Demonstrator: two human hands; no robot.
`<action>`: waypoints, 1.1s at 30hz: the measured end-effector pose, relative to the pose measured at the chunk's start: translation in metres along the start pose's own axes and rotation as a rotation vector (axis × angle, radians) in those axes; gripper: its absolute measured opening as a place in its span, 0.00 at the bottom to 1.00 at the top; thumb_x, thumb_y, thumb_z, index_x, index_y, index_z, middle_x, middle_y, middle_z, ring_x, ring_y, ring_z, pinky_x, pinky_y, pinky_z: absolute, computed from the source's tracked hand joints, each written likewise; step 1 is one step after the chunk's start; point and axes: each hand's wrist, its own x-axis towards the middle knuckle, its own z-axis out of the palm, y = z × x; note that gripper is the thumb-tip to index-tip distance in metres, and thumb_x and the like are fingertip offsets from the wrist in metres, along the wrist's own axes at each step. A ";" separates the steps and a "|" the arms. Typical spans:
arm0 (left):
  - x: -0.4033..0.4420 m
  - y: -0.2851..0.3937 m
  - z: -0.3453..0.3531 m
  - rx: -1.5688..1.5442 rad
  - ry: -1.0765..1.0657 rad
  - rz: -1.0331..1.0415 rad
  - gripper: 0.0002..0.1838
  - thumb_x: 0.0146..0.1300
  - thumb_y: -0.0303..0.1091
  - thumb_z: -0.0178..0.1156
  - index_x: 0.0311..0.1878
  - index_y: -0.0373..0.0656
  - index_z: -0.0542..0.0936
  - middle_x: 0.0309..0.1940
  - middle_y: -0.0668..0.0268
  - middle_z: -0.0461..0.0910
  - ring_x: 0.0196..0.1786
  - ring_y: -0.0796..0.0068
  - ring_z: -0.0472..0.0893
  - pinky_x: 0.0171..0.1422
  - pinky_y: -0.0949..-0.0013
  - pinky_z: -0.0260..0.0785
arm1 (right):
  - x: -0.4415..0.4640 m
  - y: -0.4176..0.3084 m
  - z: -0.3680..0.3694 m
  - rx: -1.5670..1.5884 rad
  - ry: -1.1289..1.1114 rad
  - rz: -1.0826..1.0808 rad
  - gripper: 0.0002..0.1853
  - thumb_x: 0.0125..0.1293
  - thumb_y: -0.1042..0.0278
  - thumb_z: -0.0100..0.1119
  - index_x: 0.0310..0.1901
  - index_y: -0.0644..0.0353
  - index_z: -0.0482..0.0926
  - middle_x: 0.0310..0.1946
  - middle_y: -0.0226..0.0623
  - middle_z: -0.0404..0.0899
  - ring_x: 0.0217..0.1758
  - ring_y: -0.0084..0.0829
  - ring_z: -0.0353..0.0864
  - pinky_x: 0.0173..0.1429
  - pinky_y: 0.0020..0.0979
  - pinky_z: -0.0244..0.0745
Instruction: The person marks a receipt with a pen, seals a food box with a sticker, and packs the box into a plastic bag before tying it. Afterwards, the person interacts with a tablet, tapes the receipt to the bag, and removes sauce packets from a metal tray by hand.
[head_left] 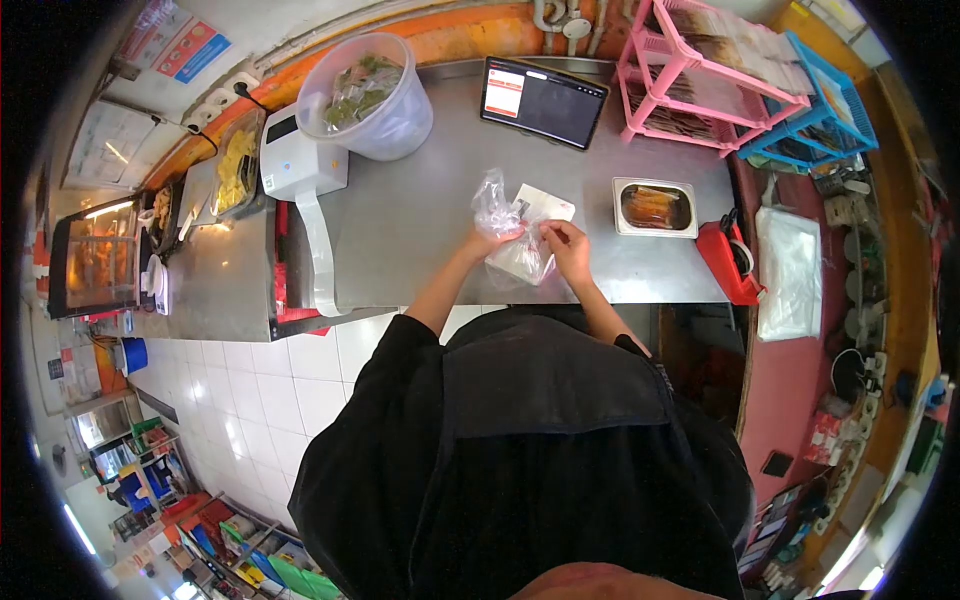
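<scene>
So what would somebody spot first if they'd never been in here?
Probably the bright pink rack at the back right of the counter, beside a blue rack. Next, the big bucket of leafy green stuff at the back, left of the tablet. Nearer the front edge, the left hand and right hand touch a crinkly clear bag.

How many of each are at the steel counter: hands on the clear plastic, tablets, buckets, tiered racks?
Left hand and right hand on clear plastic: 2
Tablet: 1
Bucket: 1
Pink rack and blue rack: 2
Total: 6

Floor tiles (262, 402) catch bright glare; edges bend into black.
</scene>
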 end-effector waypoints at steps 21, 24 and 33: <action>-0.002 -0.001 0.006 -0.069 -0.068 0.111 0.18 0.53 0.36 0.65 0.46 0.41 0.78 0.43 0.67 0.78 0.46 0.75 0.75 0.53 0.69 0.68 | -0.005 -0.003 0.006 0.092 0.015 0.163 0.07 0.57 0.76 0.60 0.36 0.70 0.80 0.24 0.35 0.80 0.25 0.20 0.78 0.31 0.21 0.76; -0.002 0.000 0.006 -0.073 -0.067 0.128 0.17 0.53 0.36 0.66 0.46 0.41 0.78 0.43 0.67 0.78 0.46 0.75 0.75 0.53 0.69 0.68 | -0.004 -0.001 0.005 0.049 -0.002 0.162 0.08 0.58 0.76 0.59 0.39 0.70 0.79 0.26 0.36 0.80 0.27 0.21 0.79 0.33 0.22 0.77; 0.001 -0.009 0.004 -0.115 -0.068 0.131 0.19 0.51 0.35 0.67 0.47 0.40 0.77 0.44 0.66 0.79 0.47 0.75 0.75 0.55 0.69 0.67 | -0.001 0.000 0.009 0.102 0.018 0.168 0.08 0.57 0.76 0.60 0.37 0.70 0.80 0.24 0.37 0.80 0.25 0.21 0.79 0.31 0.22 0.77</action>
